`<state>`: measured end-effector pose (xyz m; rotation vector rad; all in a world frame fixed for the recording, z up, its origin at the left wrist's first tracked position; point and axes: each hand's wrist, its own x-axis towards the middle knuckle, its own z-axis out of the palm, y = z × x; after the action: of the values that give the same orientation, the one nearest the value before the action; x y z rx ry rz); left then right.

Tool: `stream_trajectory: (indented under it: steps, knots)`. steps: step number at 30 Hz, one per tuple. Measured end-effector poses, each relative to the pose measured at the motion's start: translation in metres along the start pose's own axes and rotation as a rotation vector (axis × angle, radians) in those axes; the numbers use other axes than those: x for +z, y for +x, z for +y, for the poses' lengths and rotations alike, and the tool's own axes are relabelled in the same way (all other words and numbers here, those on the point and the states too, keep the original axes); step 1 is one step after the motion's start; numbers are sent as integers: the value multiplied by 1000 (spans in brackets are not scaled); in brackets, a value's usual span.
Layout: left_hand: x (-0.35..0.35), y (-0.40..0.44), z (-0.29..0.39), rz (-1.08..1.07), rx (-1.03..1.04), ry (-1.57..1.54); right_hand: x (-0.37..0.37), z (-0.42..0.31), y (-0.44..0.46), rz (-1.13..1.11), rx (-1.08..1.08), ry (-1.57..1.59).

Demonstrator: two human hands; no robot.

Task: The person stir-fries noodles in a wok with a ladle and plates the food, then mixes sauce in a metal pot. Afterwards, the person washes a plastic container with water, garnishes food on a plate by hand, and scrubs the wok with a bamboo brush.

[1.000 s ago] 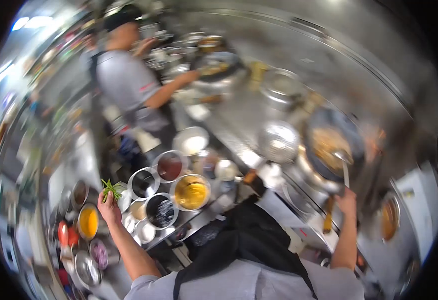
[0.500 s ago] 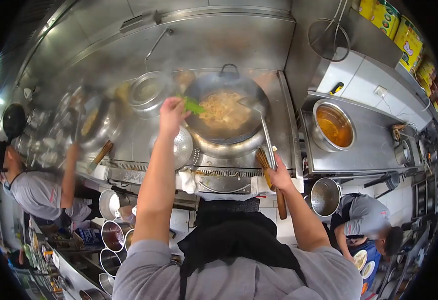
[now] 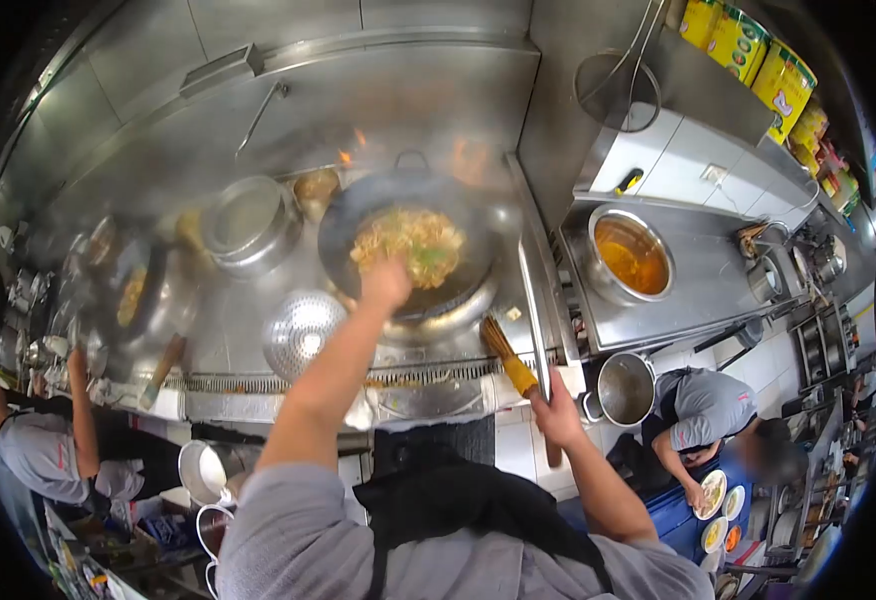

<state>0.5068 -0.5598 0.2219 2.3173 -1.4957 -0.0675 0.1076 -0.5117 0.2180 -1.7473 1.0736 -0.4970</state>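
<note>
Left hand: left grip (image 3: 388,285) over the near-left part of the food; fingers lost in blur and steam, so cannot tell whether apart or together.
Right hand: right grip (image 3: 556,410) closed around the wooden end of one ladle (image 3: 532,295); long, slim metal shaft, slanting up to beside the wok's right rim.
Wok: one, dark metal, round, loop handle at the far side; wok (image 3: 473,225) sits on the range (image 3: 228,335).
Food: tan, noodle-like strands, glossy; food (image 3: 443,240) heaped mid-wok, green pieces (image 3: 426,257) on top.
Flame: small orange tongues (image 3: 346,157) behind the wok's left rim.
Strainer: one, round, perforated metal; strainer (image 3: 308,333) left of the wok.
Brush: one, stiff split bristles, yellow wrap; brush (image 3: 508,358) just beside the right grip.
Desk: brushed steel; desk (image 3: 698,295) bears one deep steel pot (image 3: 606,283), orange liquid inside.
Tins: at least three, yellow, boxy; tins (image 3: 783,93) upper right, print too small to read.
Co-workers: two, grey shirts; one left (image 3: 38,455), one right (image 3: 713,405) by at least four round dishes (image 3: 734,490).
</note>
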Motion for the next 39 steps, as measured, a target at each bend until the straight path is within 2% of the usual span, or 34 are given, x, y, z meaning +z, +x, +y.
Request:
stream_trajectory:
  steps: [1,2,3,4,6,7,8,10,12,14,16,19,21,23,25,26,28,30,31,33,36,37,38,39]
  knots:
    - [23,-14,-6,41,127,133,1,11,-8,38,-8,-130]
    - [16,-39,3,-23,103,-82,-2,9,-17,-10,84,-108]
    - [28,-53,2,-103,61,-90,-6,2,-13,51,-110,-341]
    - [36,-61,-5,-119,51,-97,-18,-6,-11,-10,-12,-327]
    - [42,-65,-11,-131,183,-42,-34,-55,6,-169,60,-394]
    - [39,-73,-7,-177,199,16,-39,-57,15,-233,-68,-497]
    - [18,-92,4,-160,188,13,-49,-83,18,-237,-84,-508]
    - [-47,-125,32,-128,229,-94,-71,-148,18,-570,220,-911]
    - [-75,-127,49,-79,191,-95,-110,-138,31,-703,-38,-878]
    - [-67,-118,56,16,110,-138,-114,-132,57,-772,-31,-841]
    - [-12,-87,38,25,104,-138,-94,-123,76,-694,-121,-862]
    - [50,-106,22,168,149,-122,-38,-90,106,-519,-61,-976]
    - [42,-141,29,176,193,-96,-8,-70,111,-449,-57,-982]
    - [37,-187,39,159,215,-94,10,-53,98,-198,-179,-989]
    - [29,-215,38,-115,272,-51,0,-70,73,-233,-157,-1007]
    - [22,-207,39,-116,274,-49,-5,-80,71,-254,-147,-1032]
    - [14,-193,39,25,227,-68,-31,-80,62,-333,-167,-1050]
    - [8,-144,26,36,156,-71,-58,-65,59,-380,-356,-789]
    - [2,-120,21,30,118,-127,-62,-83,51,-383,-354,-791]
    - [-4,-95,20,44,93,-188,-76,-133,37,-618,73,-574]
    - [13,-98,21,-50,151,-127,-45,-56,82,-484,-199,-765]
    - [32,-107,19,59,160,-108,-30,-52,89,-479,-199,-764]
    - [42,-115,19,172,176,-89,-7,-57,98,-411,-118,-924]
    - [43,-131,22,148,191,-101,8,-61,99,-344,-24,-1077]
